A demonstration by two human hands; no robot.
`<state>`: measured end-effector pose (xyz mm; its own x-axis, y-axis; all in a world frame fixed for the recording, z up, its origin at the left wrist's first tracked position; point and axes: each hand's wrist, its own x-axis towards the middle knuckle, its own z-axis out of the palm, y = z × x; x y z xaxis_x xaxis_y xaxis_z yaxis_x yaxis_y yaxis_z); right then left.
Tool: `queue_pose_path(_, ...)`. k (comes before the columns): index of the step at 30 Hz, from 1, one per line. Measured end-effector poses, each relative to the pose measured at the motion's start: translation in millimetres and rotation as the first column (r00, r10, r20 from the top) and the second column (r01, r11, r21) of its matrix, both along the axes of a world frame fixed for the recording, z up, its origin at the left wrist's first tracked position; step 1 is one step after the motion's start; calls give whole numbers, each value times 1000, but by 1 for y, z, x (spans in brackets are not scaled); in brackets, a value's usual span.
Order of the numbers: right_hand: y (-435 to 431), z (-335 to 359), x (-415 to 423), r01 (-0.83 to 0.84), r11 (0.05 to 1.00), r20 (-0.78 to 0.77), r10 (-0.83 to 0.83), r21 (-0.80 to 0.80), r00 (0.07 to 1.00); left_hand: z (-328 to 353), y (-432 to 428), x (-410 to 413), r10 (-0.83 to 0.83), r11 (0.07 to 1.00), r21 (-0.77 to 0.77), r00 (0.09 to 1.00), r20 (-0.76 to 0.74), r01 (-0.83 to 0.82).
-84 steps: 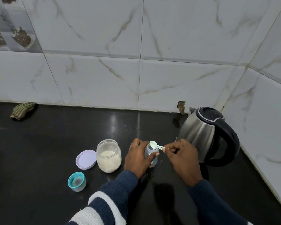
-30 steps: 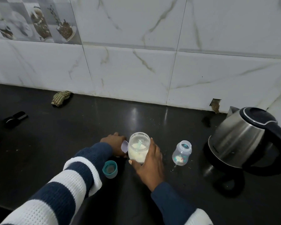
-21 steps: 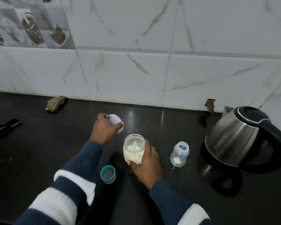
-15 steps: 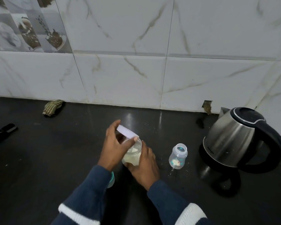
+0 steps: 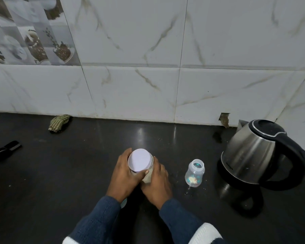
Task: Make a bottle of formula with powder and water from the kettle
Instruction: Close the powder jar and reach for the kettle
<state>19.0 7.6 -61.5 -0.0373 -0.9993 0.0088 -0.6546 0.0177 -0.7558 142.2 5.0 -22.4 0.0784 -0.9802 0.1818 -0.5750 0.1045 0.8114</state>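
- The left hand [image 5: 124,175] sat over a round pale lilac plastic lid [image 5: 140,160], its fingers curled round the far rim and the thumb pressed against the near rim, so it held the lid.
- The lid lay flat on the mouth of a clear glass jar of off-white powder [image 5: 147,177], which stood on the glossy black stone worktop [image 5: 77,173].
- The right hand [image 5: 157,184] wrapped the jar's body from the five o'clock side, fingers closed on the glass just below the lid.
- A small clear plastic baby bottle [image 5: 195,173] with a coloured print low on its side stood upright and uncapped at three o'clock from the jar, near the right hand but not touching it.
- A brushed steel electric kettle with a black lid and handle [image 5: 250,154] stood on its base at two to three o'clock, beyond the bottle and apart from it.
- A pale teal edge [image 5: 124,202] showed under the left wrist at seven o'clock from the jar; what it belonged to could not be told.
- A striped green-and-cream cloth [image 5: 59,121] lay against the marbled white tile wall [image 5: 130,85] at ten o'clock.
- A flat black object [image 5: 6,150] lay at nine o'clock, near the frame's edge.
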Motion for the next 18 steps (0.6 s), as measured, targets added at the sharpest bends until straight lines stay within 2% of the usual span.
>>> queue_pose_path(8,-4,-4,2,0,1000,-48,2,29,999,17,-15,-7,-85,994,94,946,314,58)
queue_pose_path(12,3,3,-8,-21,1000,-46,21,10,999,21,-17,-6,-110,991,108,919,380,74)
queue_pose_path(14,18,10,-19,-17,999,0,17,-36,1000,18,-17,-5,-112,991,111,923,367,76)
queue_pose_path(16,41,22,-37,9,990,121,8,-140,993,15,-17,-3,-108,991,114,931,350,72)
queue_pose_path(18,63,37,-64,124,957,201,-71,-262,977,11,-18,-1,-99,992,114,927,362,62)
